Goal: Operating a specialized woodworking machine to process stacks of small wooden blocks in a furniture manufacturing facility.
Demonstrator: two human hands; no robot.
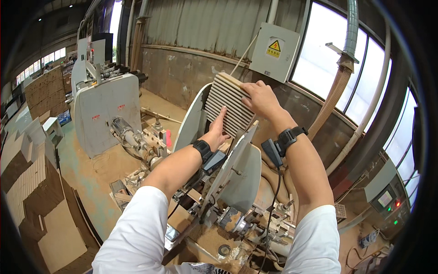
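Observation:
A stack of thin pale wooden slats [228, 105] stands on edge between two white curved guide plates [241, 171] of a woodworking machine. My left hand [216, 131] presses flat against the near face of the stack, fingers pointing up. My right hand [259, 97] grips the stack's upper right corner from the far side. Both wrists wear black straps, the right one with a small black device [273, 151] and a cable hanging down.
Sawdust covers the machine bed [214, 235] and floor. A white machine housing [105, 112] stands to the left, stacks of wooden pieces [32, 192] at far left. A grey electrical box [275, 51] hangs on the wall, a flexible duct [335, 89] beside the windows, a control panel [388, 201] at right.

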